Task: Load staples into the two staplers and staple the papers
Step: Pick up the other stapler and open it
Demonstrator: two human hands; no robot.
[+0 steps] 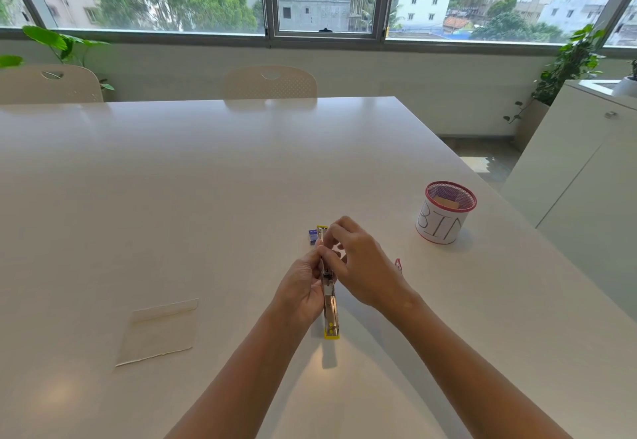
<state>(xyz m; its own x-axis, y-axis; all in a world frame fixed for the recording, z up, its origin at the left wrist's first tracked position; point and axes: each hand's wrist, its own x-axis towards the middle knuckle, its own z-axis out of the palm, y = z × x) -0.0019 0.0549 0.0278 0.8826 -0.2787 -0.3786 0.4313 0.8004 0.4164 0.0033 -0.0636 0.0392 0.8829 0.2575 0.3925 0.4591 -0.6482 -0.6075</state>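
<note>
A yellow stapler lies swung open at full length above the white table, its metal staple channel facing up. My left hand grips the stapler's middle from the left. My right hand reaches over the far half, fingertips pinched at the channel; whether they hold staples I cannot tell. A small blue staple box sits just past the stapler's far tip. A red stapler peeks out from behind my right wrist. White papers lie flat at the left front.
A red mesh cup labelled BIN stands at the right, holding a small box. Two beige chairs are tucked in at the table's far edge. A white cabinet stands beyond the right edge.
</note>
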